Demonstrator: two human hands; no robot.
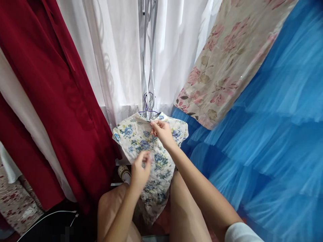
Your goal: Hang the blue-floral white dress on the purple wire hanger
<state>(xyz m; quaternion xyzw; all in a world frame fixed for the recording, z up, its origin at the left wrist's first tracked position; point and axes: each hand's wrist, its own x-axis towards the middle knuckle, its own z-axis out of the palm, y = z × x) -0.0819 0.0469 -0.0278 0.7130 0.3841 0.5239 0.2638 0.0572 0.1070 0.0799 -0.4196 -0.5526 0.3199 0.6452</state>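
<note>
A small cream dress with blue flowers (137, 136) hangs on a purple hanger (146, 106) from a metal stand (148, 50). My right hand (163, 131) pinches the fabric at the collar, just below the hanger. Lower down, my left hand (140, 169) is closed in a pinch on the front of the same dress. The dress hangs down between my bare knees (113, 201).
A dark red garment (55, 101) hangs at the left. White curtains (113, 50) fill the back. A pink-flowered cloth (227, 57) and a blue tulle skirt (272, 134) hang at the right. A white cable (50, 215) lies on the floor at the lower left.
</note>
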